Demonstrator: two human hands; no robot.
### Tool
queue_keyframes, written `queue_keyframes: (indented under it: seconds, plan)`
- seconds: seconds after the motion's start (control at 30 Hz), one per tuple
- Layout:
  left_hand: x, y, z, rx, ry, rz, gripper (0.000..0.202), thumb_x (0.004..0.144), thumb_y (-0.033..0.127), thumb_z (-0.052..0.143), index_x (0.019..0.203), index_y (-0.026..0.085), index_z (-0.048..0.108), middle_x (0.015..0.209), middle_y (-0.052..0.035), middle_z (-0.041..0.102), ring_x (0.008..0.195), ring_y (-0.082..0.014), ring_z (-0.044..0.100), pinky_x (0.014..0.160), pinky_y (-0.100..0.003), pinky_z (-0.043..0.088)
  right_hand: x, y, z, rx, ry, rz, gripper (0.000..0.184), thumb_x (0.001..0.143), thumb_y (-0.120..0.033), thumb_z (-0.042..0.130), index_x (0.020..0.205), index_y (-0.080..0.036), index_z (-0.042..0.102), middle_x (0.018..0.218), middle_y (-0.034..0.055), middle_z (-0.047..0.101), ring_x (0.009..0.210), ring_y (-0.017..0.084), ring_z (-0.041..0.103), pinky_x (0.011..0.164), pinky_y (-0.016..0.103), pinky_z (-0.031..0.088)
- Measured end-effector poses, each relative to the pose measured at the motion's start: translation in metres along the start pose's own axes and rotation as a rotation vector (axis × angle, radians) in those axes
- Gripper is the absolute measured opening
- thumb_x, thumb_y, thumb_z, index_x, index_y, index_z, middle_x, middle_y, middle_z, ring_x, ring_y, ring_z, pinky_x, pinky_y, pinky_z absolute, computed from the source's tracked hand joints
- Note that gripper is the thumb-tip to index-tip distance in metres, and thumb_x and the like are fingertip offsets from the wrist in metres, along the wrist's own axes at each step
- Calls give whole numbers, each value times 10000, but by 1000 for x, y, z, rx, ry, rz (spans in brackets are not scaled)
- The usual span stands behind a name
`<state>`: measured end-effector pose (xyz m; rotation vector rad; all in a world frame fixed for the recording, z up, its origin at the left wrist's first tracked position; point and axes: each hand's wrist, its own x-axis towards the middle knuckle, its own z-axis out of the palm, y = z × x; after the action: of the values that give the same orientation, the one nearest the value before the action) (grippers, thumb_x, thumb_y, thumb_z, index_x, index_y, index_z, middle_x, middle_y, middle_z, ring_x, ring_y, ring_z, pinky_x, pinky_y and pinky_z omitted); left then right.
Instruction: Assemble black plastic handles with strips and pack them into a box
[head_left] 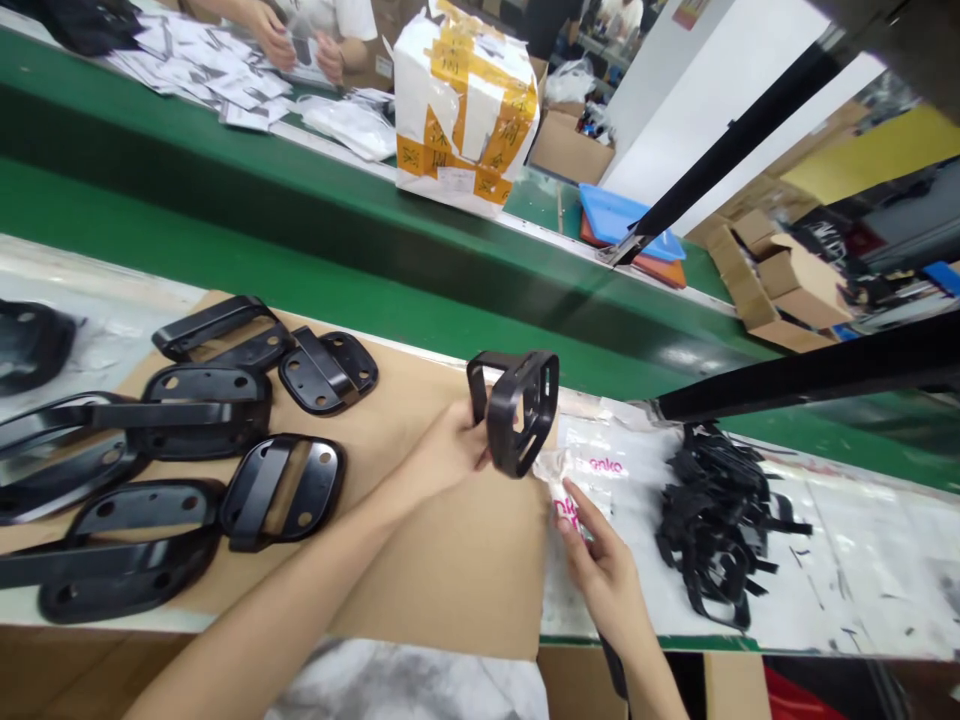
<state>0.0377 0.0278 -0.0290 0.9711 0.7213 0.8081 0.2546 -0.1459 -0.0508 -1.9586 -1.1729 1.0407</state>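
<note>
Your left hand (450,450) holds a black plastic bracket (517,408) upright above the desk (862,560), its fingers clamped on the near edge of the part. The bracket is an open frame with a strap across it and holes in its plate. Just below and right of it, your right hand (600,560) reaches onto a clear printed plastic bag (600,470) lying flat on the desk; the fingers touch the bag's near edge, close together, though whether they already pinch the film is unclear.

To your left, on a sheet of brown cardboard (450,560), lie about eight more black brackets (283,490), flat and close together. To your right sits a loose heap of black plastic strips (712,520). Beyond runs a green conveyor belt (300,260), and on its far side stands a taped white carton (465,105), with another person's hands (300,45) working over scattered white sheets.

This looks like the bagging step, with the bracket picked up and the bag not yet opened. The next move likely calls for your right fingers to lift and part the bag's mouth while the bracket comes down edge-first.
</note>
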Motion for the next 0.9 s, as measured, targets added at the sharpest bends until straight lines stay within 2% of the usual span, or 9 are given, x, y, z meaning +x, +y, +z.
queue_keyframes:
  seconds: [0.07,0.13,0.3,0.47,0.57,0.7,0.8,0.9]
  plan:
    - [-3,3,-2,-3,-55,-29,528,872,719,701,889,217,536,516,85,489,395,-76,369,404,-215,266,1,0,3,61,1,21,691,1003,-598,632,1584,-232,558,833,49,764,438,125,418,378,249,359]
    - [-7,10,-3,-13,-97,-45,528,900,726,666,914,229,488,510,95,496,388,-72,380,403,-196,280,2,-1,5,118,4,60,724,983,-615,652,1585,-225,552,806,40,732,441,112,375,381,242,322]
    - [-15,29,0,-75,-127,32,497,860,560,806,916,237,432,589,114,488,459,-57,441,453,-170,353,2,-6,7,180,9,117,791,945,-650,677,1587,-209,540,891,58,729,442,85,331,385,239,293]
    - [-17,31,-1,-114,-141,106,438,870,433,834,918,224,452,674,98,514,503,-45,490,488,-169,398,4,-4,7,161,3,90,776,959,-653,653,1586,-210,544,886,59,732,445,96,335,385,241,293]
    - [-20,33,-1,-96,-134,101,437,844,391,867,897,213,473,672,91,538,503,-47,525,492,-171,415,4,-2,7,206,-10,118,824,947,-666,671,1615,-215,504,841,43,713,440,96,331,395,245,290]
    - [-25,37,-1,-136,-247,26,463,810,403,897,917,216,487,594,81,604,454,-81,570,477,-190,458,6,4,7,258,-16,143,858,927,-686,688,1627,-237,477,838,23,694,434,82,303,389,239,263]
    - [-28,37,-1,-229,-352,0,490,783,392,927,939,217,496,634,34,697,492,-133,666,503,-216,525,8,6,7,297,-16,141,849,914,-691,701,1614,-261,487,852,9,688,431,69,294,379,228,259]
    - [-32,36,-3,-397,-475,12,504,832,550,863,942,217,501,729,-22,760,568,-192,744,540,-260,586,10,4,6,325,-33,147,840,900,-689,721,1593,-265,508,899,14,689,431,54,302,377,220,265]
